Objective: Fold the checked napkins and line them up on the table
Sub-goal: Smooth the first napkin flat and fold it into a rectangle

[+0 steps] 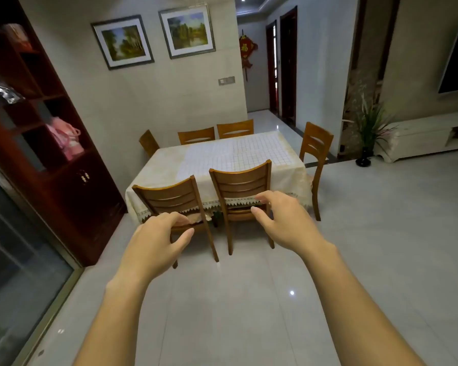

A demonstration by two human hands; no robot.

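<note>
Checked napkins [236, 157] lie flat on the table [155, 169]. Short of the table, the left hand [155, 243] and right hand [286, 223] hover, fingers loosely curled, holding nothing.

Table [288, 180] stood draped in a cream, lace-edged tablecloth [154, 173]. Checked napkins [236, 154] lay flat, edge to edge, over the table's middle and right end.

A left chair [171, 198] and a right chair [240, 182] stand tucked against the near edge of the bench [164, 165] at centre frame, barring a straight reach to its top. Open tiled floor [381, 233] spreads across the lower and right frame; a dark cabinet [72, 186] walls the left.
</note>
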